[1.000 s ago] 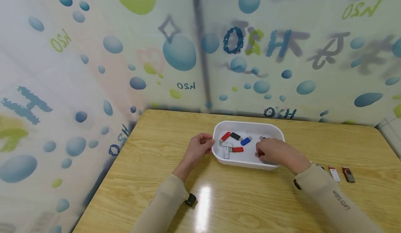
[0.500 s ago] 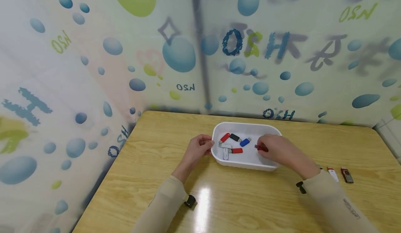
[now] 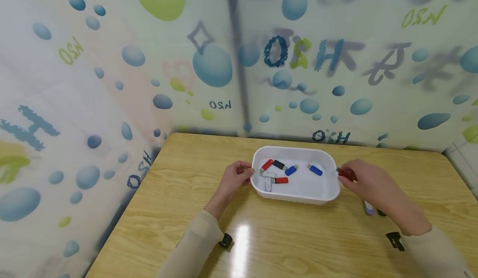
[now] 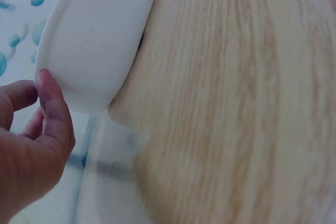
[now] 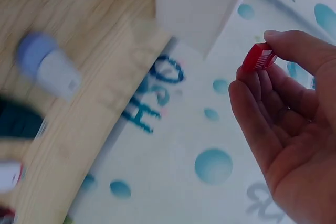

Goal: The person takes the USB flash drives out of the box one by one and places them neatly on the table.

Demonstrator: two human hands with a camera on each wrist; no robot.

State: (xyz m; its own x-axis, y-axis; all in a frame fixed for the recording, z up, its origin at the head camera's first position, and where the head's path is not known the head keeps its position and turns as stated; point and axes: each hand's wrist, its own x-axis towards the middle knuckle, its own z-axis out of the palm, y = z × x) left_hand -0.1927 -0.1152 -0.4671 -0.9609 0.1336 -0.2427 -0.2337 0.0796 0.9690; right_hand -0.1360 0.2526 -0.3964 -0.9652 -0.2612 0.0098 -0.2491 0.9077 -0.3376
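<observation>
A white plastic tray [image 3: 308, 186] holds several USB flash drives: a red one [image 3: 267, 165], a black one [image 3: 279, 164], a blue one [image 3: 291, 170], another blue one [image 3: 315, 169], a second red one [image 3: 281, 180] and white ones [image 3: 268, 184]. My left hand [image 3: 233, 178] pinches the tray's left rim between thumb and fingers, as the left wrist view confirms. Just outside the tray's right end, my right hand [image 3: 367, 182] pinches a red USB flash drive [image 5: 257, 57] between thumb and fingertips.
On the wooden table [image 3: 298, 236] right of the tray lie a purple-and-white flash drive [image 5: 50, 66], a dark one [image 5: 18, 119] and a white one with red [image 5: 9, 175]. My right arm hides some of them in the head view. A patterned wall [image 3: 213, 66] stands behind the table.
My right hand has lifted the red flash drive out of the tray and moved right past its rim, uncovering the second blue drive. The left hand stays on the rim.
</observation>
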